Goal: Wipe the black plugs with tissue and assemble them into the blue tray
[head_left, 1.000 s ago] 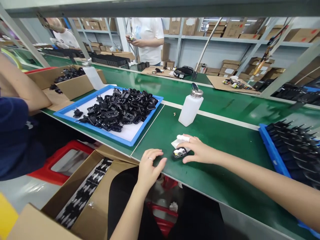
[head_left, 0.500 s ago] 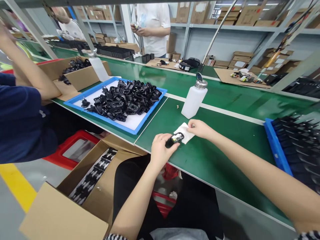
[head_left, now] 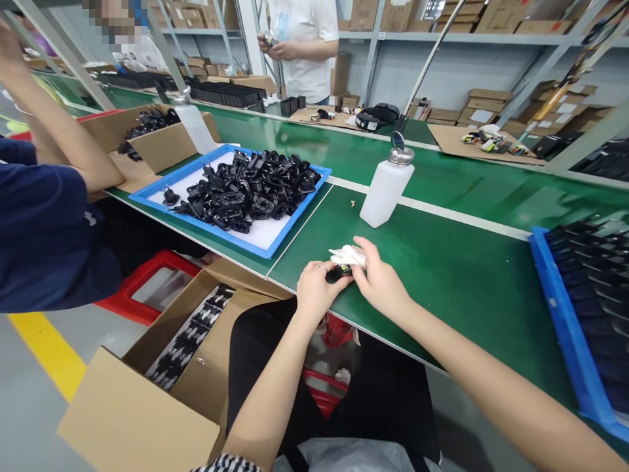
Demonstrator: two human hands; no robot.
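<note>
Near the front edge of the green bench, my left hand (head_left: 314,286) grips a small black plastic device (head_left: 339,271) by its sides. Its far part is covered by a folded white wipe (head_left: 348,255). My right hand (head_left: 382,278) pinches that wipe between thumb and fingers, against or just over the device; the exact contact is hidden. A white pump-top bottle (head_left: 386,192) stands beyond my hands. To the left, a blue-rimmed tray (head_left: 269,252) holds a heap of black plug adapters (head_left: 246,190).
At right is a blue tray (head_left: 565,328) with rows of black parts. Below left, an open carton (head_left: 142,410) holds packed units. A co-worker's arm (head_left: 63,124) reaches in from the left beside a second bottle (head_left: 195,124). Another person (head_left: 307,52) stands across the bench.
My right hand has brought the white wipe up from the bench and left onto the black device. The wipe, flat before, is now folded. My left hand keeps its hold.
</note>
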